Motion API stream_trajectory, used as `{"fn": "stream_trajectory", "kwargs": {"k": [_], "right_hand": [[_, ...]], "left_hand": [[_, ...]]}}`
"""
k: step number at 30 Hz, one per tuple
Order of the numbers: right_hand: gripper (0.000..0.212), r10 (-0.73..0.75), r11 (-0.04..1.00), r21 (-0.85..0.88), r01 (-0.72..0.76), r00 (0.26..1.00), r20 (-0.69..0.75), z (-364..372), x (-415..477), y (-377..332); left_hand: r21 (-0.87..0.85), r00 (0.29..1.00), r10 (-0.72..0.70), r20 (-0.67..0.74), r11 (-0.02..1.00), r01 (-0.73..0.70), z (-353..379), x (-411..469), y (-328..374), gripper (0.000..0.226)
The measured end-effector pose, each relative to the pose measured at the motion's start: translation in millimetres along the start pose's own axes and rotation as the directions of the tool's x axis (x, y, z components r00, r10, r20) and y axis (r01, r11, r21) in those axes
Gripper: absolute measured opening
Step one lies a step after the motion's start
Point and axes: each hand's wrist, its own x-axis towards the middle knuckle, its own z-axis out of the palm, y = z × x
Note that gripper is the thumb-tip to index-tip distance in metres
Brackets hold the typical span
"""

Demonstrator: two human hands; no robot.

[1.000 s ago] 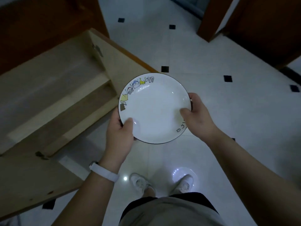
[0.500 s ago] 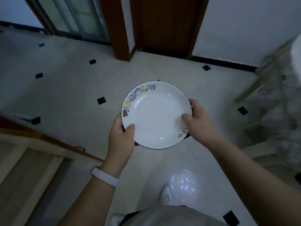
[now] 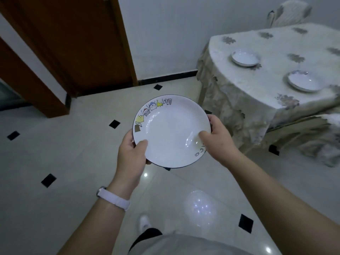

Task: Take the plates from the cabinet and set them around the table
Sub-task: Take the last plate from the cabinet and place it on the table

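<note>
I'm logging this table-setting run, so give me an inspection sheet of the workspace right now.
Surface: table under a floral cloth, up right.
Job's things: held plate with cartoon rim; far plate and near plate on the table, apart.
Clutter: nothing seen.
Grippers: left hand and right hand grip the held plate's opposite edges.
Cables: nothing seen.
Surroundings: tiled floor, wooden door, covered chair behind the table.

Single head-worn wide-angle view, looking forward and steeply down from standing height. Close at frame centre: plate held between left hand and right hand. Farther off, table at upper right, wooden door at upper left, tiled floor filling lower frame.
</note>
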Motion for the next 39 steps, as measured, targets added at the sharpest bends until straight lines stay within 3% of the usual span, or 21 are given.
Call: {"fn": "stream_trajectory", "kwargs": {"k": [7,17,23,39], "right_hand": [[0.04,0.062,0.998,0.017,-0.06,0.988,-0.138,5.7,43.3,-7.7],[0.041,0.136,0.99,0.078,-0.117,0.937,-0.32,75.5,146.4,-72.0],[0.054,0.112,0.992,0.102,-0.079,0.92,-0.375,116.3,202.9,-111.0],[0.051,0.135,0.984,0.167,-0.065,0.883,-0.449,120.0,345.1,-129.5]], "left_hand": [[-0.011,0.986,-0.015,0.169,1.0,0.017,14.2,79.4,5.7,0.036],[0.026,0.934,0.014,0.358,0.999,-0.025,-8.6,247.2,65.1,0.038],[0.033,0.922,0.013,0.386,0.999,-0.028,-23.8,333.0,95.2,0.041],[0.064,0.884,0.019,0.467,0.996,-0.055,33.3,478.6,125.5,0.047]]}}
